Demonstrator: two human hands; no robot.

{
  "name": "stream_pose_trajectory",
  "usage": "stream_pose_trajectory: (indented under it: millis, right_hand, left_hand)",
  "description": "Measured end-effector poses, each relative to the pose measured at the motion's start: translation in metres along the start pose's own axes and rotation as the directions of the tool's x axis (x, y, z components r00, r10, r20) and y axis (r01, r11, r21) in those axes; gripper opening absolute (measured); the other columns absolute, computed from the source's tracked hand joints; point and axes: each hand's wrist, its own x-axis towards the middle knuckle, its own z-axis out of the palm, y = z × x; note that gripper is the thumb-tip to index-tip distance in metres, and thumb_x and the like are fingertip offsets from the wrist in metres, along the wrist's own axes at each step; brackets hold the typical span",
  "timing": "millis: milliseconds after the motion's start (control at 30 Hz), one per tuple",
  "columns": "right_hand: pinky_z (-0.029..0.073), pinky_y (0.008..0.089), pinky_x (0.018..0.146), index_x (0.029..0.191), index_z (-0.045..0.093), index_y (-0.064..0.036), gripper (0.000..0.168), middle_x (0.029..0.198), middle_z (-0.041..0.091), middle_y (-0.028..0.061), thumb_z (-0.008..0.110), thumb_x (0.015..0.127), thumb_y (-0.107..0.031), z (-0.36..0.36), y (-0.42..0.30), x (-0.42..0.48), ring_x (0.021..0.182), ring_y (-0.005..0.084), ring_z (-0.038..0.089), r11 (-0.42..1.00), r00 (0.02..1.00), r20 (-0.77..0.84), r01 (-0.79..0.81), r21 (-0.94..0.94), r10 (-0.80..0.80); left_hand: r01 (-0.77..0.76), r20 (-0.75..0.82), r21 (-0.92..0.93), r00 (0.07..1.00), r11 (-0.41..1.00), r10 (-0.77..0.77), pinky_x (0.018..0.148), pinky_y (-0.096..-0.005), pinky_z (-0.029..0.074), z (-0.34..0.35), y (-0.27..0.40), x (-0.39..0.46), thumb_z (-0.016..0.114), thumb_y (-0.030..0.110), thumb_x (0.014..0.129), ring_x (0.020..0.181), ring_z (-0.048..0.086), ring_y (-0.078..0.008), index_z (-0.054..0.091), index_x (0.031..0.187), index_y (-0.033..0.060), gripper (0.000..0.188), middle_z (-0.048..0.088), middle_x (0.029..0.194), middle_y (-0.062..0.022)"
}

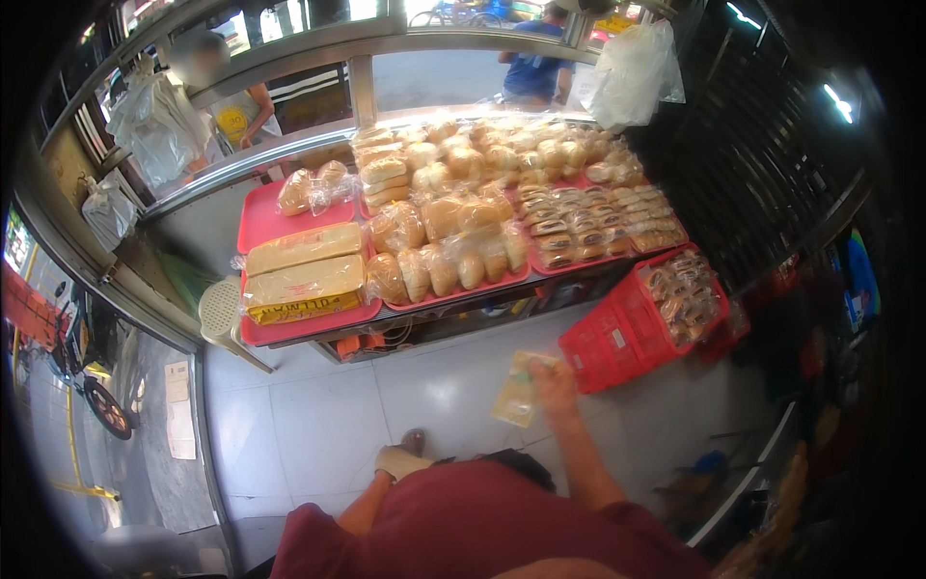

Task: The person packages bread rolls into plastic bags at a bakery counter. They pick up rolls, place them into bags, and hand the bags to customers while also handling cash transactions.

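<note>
My right hand (553,387) is shut on a yellowish paper slip (517,394), which looks like a banknote but is blurred. It is held over the tiled floor, just left of a red plastic crate (608,340). My left hand (401,463) hangs low by my body with a band at its wrist; its fingers are too unclear to read. Before me, a display table carries red trays (289,331) of bread. Wrapped loaves (448,271) lie at the front middle, two long packaged loaves (304,264) at the left, and small filled pastries (579,224) at the right.
A pale plastic stool (224,311) stands left of the table. Plastic bags hang at the upper left (155,127) and upper right (633,72). Beyond the window are a person in a blue shirt (535,72) and another person (242,112). A motorcycle (94,376) is outside the doorway.
</note>
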Motion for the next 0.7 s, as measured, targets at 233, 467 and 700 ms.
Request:
stream_pose_trajectory:
  millis: [233,467,700]
  right_hand:
    - [0.05,0.0233,0.072,0.102,0.067,0.0,0.015,0.088,0.066,-0.0006,0.058,0.1,-0.012,-0.009,0.006,-0.004,0.078,0.0061,0.059,1.0,1.0,0.01,-0.012,0.023,0.011]
    - [0.054,0.0267,0.07,0.103,0.068,0.0,0.017,0.088,0.068,0.0021,0.058,0.099,-0.013,-0.014,0.022,-0.001,0.076,0.0084,0.064,0.999,1.0,-0.018,0.016,-0.042,-0.017]
    - [0.054,0.0284,0.072,0.105,0.069,-0.001,0.019,0.088,0.069,0.0029,0.058,0.099,-0.016,-0.012,0.018,-0.009,0.079,0.0096,0.064,0.991,1.0,0.027,-0.007,-0.135,0.011]
  left_hand:
    - [-0.092,0.09,0.093,0.992,0.991,0.084,0.086,-0.0402,0.05,-0.012,0.002,-0.004,0.039,0.064,0.091,0.103,0.067,-0.0359,0.072,0.109,0.005,0.07,0.071,0.109,-0.0193]
    - [-0.086,0.087,0.107,0.993,0.991,0.077,0.085,-0.0405,0.051,0.002,-0.023,0.011,0.041,0.062,0.092,0.103,0.068,-0.0358,0.071,0.111,0.0038,0.068,0.07,0.11,-0.0203]
    - [-0.184,0.064,0.182,0.982,0.966,0.175,0.084,-0.0409,0.052,0.005,-0.009,0.026,0.042,0.06,0.093,0.103,0.068,-0.0358,0.07,0.112,0.0026,0.066,0.07,0.111,-0.0212]
